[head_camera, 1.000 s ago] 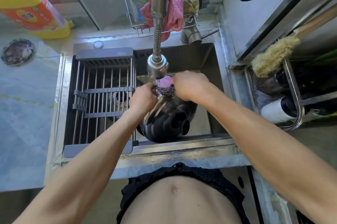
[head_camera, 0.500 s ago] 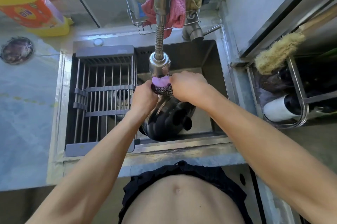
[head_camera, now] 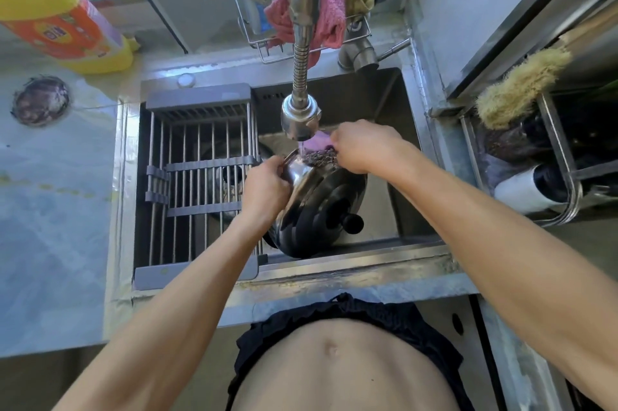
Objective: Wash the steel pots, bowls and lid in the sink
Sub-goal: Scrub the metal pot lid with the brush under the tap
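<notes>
A round steel lid (head_camera: 321, 206) with a black knob (head_camera: 353, 222) stands tilted on edge in the sink (head_camera: 378, 99). My left hand (head_camera: 266, 188) grips the lid's upper left rim. My right hand (head_camera: 363, 144) holds a steel-wool scourer with a purple top (head_camera: 319, 151) against the lid's upper edge, right under the tap head (head_camera: 301, 121). A thin stream of water falls onto the scourer. More steel ware (head_camera: 224, 176) lies half hidden under the rack.
A grey drain rack (head_camera: 200, 176) covers the sink's left half. A yellow detergent bottle (head_camera: 57, 19) and a second scourer (head_camera: 41, 104) sit on the left counter. A wire caddy (head_camera: 301, 16) with cloths hangs behind the tap. A shelf rack (head_camera: 541, 156) stands to the right.
My right hand and the scourer have shifted a little right along the lid's top edge. My left hand has slid slightly lower on the rim. The lid stays tilted in the sink.
</notes>
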{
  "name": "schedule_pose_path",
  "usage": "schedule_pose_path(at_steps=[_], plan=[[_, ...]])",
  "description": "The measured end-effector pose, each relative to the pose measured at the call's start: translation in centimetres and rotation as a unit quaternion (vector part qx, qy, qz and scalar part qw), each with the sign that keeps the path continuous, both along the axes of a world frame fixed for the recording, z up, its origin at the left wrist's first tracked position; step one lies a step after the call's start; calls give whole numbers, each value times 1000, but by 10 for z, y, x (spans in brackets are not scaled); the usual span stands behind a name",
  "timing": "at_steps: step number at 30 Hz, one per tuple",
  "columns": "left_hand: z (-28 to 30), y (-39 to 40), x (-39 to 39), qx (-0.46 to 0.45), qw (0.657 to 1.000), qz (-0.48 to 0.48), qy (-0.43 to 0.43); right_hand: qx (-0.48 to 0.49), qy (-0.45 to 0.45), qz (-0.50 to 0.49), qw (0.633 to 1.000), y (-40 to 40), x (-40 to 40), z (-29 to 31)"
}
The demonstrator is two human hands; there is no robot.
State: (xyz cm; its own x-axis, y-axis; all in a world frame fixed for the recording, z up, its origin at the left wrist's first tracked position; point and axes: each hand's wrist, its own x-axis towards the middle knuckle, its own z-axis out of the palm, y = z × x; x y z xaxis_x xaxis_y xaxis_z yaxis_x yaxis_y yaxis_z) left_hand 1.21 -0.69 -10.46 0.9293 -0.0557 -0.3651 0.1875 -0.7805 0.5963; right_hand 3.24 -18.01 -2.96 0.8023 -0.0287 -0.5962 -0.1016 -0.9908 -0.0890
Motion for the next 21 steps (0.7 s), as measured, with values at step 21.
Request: schedule_pose_path(at_steps=[21], plan=[[0,30,-11,33,998,-27,52,-12,-24,38,999,21,-10,13]])
